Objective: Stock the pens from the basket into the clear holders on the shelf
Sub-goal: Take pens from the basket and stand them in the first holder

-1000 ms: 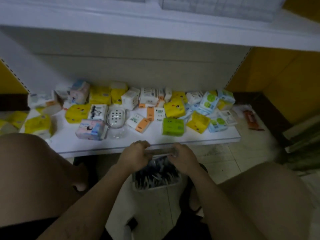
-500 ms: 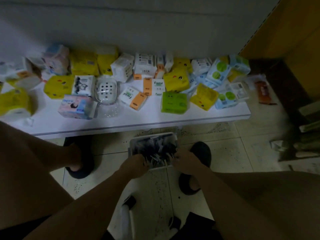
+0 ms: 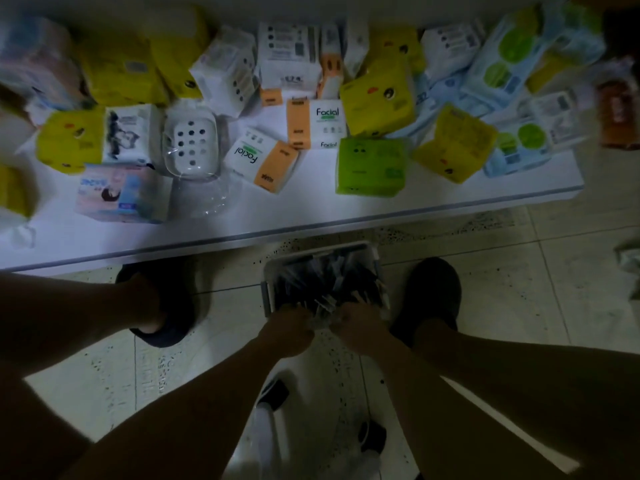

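A white basket (image 3: 267, 289) full of dark pens (image 3: 325, 282) sits on the tiled floor between my feet, just in front of the low white shelf (image 3: 311, 209). My left hand (image 3: 289, 329) and my right hand (image 3: 358, 329) are side by side at the basket's near rim, fingers curled over it. The fingertips are hidden in the dim light among the pen ends. A clear plastic holder (image 3: 191, 147) with a dotted white insert stands on the shelf at left of centre.
Tissue packs in yellow, white, orange, green (image 3: 372, 168) and pale blue crowd the shelf. A bare white strip runs along its front edge. My dark slippers (image 3: 433, 292) flank the basket. A white object with black parts (image 3: 270, 407) lies under my arms.
The basket has come down from shelf-edge height to the floor with both hands on it. The camera has tilted downward, so the upper shelf has left the view.
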A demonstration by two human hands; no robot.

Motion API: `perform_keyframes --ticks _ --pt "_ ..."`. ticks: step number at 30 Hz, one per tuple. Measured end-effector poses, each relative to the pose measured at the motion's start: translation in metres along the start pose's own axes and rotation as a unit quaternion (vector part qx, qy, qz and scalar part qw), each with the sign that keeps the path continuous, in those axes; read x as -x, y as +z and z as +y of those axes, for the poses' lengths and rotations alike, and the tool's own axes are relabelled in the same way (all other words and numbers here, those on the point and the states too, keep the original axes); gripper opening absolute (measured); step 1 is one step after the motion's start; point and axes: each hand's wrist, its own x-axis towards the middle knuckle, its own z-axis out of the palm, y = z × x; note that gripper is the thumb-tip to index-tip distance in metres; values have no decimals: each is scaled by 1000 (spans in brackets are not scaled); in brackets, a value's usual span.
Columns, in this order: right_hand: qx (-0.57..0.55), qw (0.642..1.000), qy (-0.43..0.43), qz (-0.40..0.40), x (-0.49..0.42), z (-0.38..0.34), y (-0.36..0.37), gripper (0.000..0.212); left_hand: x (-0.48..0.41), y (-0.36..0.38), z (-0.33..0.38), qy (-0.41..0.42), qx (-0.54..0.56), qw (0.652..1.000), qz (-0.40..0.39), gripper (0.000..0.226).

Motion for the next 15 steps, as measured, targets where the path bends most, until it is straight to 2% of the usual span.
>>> perform_keyframes --ticks 3,6,7,9,11,13,15 --pt "-43 999 -7 -2 -3 -3 4 11 -9 7 -2 -19 28 999 -17 30" --pt "-55 998 -16 4 -10 -7 -1 15 -9 1 5 -37 122 992 -4 30" --pt "-55 998 -14 17 -12 -8 -2 19 -8 -4 9 -57 189 980 -5 30" --pt "-73 996 -48 31 -12 -11 -1 14 -12 -8 11 -103 302 948 -16 31" --pt "-80 994 -71 35 -13 -9 5 12 -14 -13 8 -122 364 923 -23 18" --pt "-30 998 -51 33 -15 -5 11 31 -13 -15 3 -144 414 899 1 6" --pt "6 998 -42 45 -18 -1 18 39 -12 -14 -3 -171 443 879 44 6"
